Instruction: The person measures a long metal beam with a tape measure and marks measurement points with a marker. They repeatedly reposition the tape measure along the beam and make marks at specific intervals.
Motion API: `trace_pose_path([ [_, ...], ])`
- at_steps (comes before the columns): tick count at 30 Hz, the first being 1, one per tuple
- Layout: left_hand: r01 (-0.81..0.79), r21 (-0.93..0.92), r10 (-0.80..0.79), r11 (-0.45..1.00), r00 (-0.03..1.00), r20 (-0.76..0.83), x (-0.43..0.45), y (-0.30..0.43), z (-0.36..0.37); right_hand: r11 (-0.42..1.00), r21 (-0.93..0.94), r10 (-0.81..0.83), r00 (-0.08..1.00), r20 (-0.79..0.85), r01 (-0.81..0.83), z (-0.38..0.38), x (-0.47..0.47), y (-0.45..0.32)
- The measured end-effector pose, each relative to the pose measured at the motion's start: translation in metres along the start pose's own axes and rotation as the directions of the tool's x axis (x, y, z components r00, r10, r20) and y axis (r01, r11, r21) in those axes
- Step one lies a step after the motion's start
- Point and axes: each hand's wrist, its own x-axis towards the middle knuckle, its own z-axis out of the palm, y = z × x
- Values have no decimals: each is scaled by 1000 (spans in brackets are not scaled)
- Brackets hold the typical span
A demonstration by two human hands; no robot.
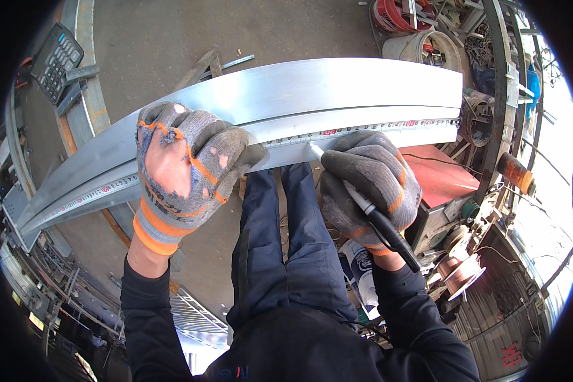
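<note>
A long silvery metal profile [344, 83] with a lengthwise groove lies crosswise before me, bowed by the lens. A steel measuring tape [377, 127] is stretched along it, its hooked end at the profile's right end. My left hand [196, 162], in a torn grey-and-orange work glove, grips the profile and covers part of the tape. My gloved right hand [370, 186] holds a white-and-black marker pen [363, 203]. The pen's tip is at the profile's near strip, just below the tape and right of my left hand.
A calculator [58, 62] rests on a steel beam [93, 110] at left. Buckets of scrap, one red [391, 16] and one white [401, 47], stand at upper right. Right of my hand are a red metal sheet [439, 174] and a copper-coloured wire spool [460, 273].
</note>
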Motion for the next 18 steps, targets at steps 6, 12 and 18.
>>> trace_pose_path([
  [6, -4, -8, 4, 1000, 1000, -20, -1, -1, 4, 1000, 7, -8, 1000, -8, 8, 0, 2, -1],
  [12, -13, 6, 14, 1000, 1000, -23, -2, -2, 2, 1000, 21, 9, 1000, -6, -9, -2, 3, -3],
  [18, -23, 40, 23, 999, 1000, -13, 1, -1, 0, 1000, 21, 4, 1000, -19, -4, 0, 3, -3],
])
